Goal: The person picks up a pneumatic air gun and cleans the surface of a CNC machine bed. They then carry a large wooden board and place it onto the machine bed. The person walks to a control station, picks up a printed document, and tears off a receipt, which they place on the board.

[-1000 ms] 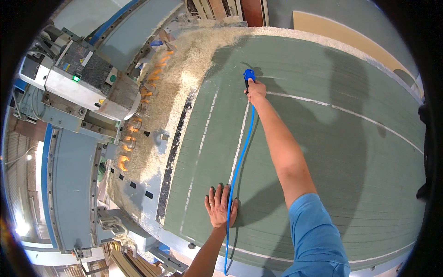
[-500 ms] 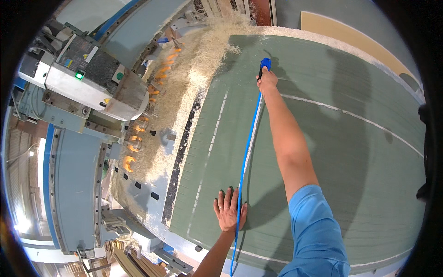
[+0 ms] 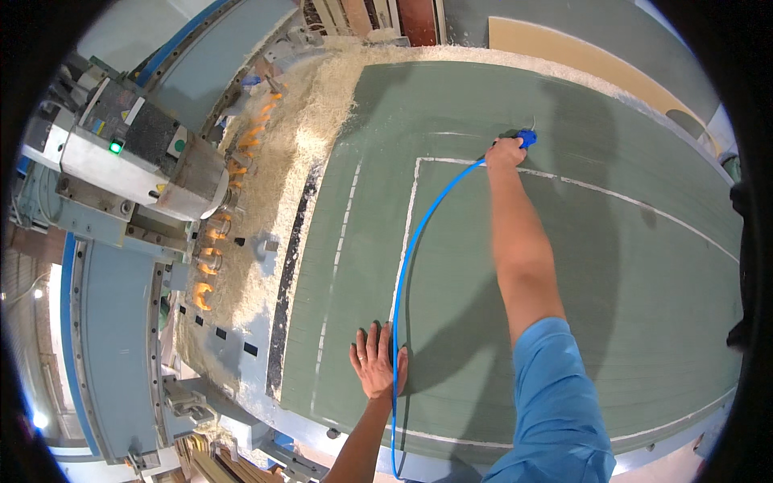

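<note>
My right hand [image 3: 506,153] reaches far over a large green board [image 3: 483,346] and grips a blue air blow gun [image 3: 527,138], its nose pointing right. From the gun a blue air hose [image 3: 415,241] curves left and back toward me. My left hand [image 3: 375,362] lies flat on the near left of the board, fingers spread. The hose runs over it between thumb and fingers; whether the hand presses on the hose I cannot tell. Pale grooves [image 3: 413,197] are cut in the board's surface, one running near the hose.
Left of the board stands a machine head [image 3: 153,153] with a green light, above a row of orange tool holders [image 3: 216,227]. Pale shavings [image 3: 302,105] pile along the board's left and far edges. A tan panel [image 3: 564,52] leans at the back; wooden strips [image 3: 211,460] lie lower left.
My right hand has swung right with the blow gun, which has turned from pointing away to pointing right. The hose, nearly straight before, now bows. My left hand stays flat on the board.
</note>
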Demonstrator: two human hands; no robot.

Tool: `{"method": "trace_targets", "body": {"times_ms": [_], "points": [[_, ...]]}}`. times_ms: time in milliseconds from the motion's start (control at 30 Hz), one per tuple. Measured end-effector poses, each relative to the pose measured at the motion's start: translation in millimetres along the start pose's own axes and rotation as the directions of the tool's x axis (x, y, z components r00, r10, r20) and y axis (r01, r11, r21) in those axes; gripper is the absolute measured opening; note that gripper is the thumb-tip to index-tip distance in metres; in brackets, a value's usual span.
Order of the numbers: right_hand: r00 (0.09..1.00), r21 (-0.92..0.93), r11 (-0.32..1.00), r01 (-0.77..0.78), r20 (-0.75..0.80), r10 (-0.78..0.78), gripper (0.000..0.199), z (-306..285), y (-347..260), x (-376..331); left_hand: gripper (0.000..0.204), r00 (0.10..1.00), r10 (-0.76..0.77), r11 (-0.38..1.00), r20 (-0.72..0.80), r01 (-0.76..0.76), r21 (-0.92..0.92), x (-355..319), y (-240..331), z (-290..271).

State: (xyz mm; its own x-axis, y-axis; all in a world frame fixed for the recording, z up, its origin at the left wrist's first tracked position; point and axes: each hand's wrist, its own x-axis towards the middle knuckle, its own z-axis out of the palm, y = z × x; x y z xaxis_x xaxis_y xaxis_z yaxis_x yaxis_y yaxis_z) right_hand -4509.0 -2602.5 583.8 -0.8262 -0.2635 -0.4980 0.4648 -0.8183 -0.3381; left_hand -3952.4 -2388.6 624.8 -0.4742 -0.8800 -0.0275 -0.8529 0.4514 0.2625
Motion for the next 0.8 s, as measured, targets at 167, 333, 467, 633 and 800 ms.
{"method": "trace_targets", "body": {"times_ms": [167,333,467,633,800], "points": [[0.91,-0.754,0.58,-0.307,-0.054,0.41,0.033,-16.4,-2.8,-19.6,0.066,0.999,0.022,1.0,-0.043,-0.022,0.009,-0.9,-2.0,-1.5],[0.623,-0.994,-0.096,-0.06,-0.113,0.774,0.032,-43.4,-55.0,-77.5,0.063,0.997,0.031,0.999,-0.064,-0.033,-0.026,2.3,-1.0,-2.0],[0.599,-0.999,-0.047,-0.027,-0.054,0.799,0.032,-57.5,-74.1,-76.6,0.063,0.998,0.015,0.999,-0.062,-0.017,-0.03,1.1,0.0,-1.1],[0.997,-0.743,0.666,-0.073,-0.043,0.062,0.045,-76.0,-78.7,-52.7,0.064,0.996,0.036,0.999,-0.083,-0.039,-0.026,-1.1,-2.7,0.9],[0.65,-0.988,0.141,-0.06,0.069,0.757,0.033,-129.8,-152.8,-90.1,0.062,0.994,0.058,0.997,-0.095,-0.062,-0.035,-0.8,-2.5,4.0]]}}
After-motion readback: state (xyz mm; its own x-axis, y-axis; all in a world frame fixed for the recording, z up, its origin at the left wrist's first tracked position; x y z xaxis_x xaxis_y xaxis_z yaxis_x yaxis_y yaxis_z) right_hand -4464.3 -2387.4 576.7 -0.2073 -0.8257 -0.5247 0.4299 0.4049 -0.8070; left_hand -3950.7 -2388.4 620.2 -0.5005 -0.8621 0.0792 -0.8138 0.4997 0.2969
